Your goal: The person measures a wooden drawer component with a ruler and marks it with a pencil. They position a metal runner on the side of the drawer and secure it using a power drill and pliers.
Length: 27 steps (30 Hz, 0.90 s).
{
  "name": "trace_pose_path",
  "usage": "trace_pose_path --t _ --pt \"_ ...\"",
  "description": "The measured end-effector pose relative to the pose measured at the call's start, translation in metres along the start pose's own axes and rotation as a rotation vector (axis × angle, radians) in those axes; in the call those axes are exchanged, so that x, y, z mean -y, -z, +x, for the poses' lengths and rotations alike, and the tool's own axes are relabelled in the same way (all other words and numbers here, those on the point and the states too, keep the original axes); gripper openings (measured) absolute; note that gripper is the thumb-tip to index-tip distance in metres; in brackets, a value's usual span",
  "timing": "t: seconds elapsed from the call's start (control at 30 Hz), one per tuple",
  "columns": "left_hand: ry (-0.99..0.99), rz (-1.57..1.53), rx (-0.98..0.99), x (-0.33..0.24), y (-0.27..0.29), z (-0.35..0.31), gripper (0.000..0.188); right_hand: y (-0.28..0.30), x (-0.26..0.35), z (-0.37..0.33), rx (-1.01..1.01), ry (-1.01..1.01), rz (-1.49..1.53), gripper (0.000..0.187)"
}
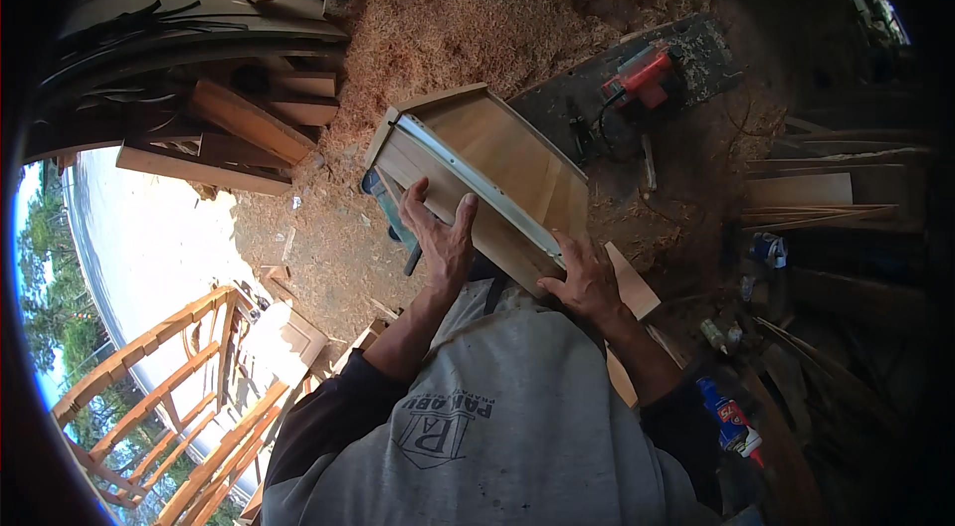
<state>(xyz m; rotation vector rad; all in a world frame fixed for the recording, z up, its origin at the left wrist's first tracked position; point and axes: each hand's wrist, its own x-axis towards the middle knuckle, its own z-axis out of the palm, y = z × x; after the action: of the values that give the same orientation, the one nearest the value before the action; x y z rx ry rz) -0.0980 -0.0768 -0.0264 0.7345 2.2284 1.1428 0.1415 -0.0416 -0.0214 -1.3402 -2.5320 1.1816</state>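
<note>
A shallow wooden drawer (487, 158) is tilted in front of my body, its open inside facing up and to the right. Along its near side runs a silvery metal drawer slide (473, 176). My left hand (443, 243) rests against the drawer's near side below the slide, with thumb and fingers apart. At the drawer's right end, my right hand (589, 285) grips the corner, its thumb on the side board and its fingers by the slide's end. A teal tool (393, 213), partly hidden, shows behind the drawer's left side.
A red power tool (642, 79) with a cord lies on a dark board (696, 49). Wood shavings (507, 9) cover the ground beyond. Stacked boards (249, 123) stand at left, wooden frames (149, 397) at lower left. A blue bottle (729, 417) and more planks (801, 190) are at right.
</note>
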Motion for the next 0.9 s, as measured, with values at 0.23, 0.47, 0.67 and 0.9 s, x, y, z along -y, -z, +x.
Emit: trace_pose_path --t 0.23,0.47,0.67,0.9 --pt "0.210 0.274 -0.166 0.035 0.004 0.003 0.092 -0.035 -0.055 -0.002 0.016 -0.041 0.713 0.072" --pt "0.341 0.435 -0.227 0.051 0.004 0.004 0.125 -0.144 -0.152 0.038 0.376 -1.097 1.588 0.075" --pt "0.483 -0.145 0.077 0.089 0.042 0.010 0.109 -0.248 -0.169 0.050 0.168 -0.738 2.019 0.072" --pt "0.298 -0.223 0.151 0.126 0.049 0.022 0.089 -0.240 -0.143 0.046 -0.014 -0.601 1.974 0.068"
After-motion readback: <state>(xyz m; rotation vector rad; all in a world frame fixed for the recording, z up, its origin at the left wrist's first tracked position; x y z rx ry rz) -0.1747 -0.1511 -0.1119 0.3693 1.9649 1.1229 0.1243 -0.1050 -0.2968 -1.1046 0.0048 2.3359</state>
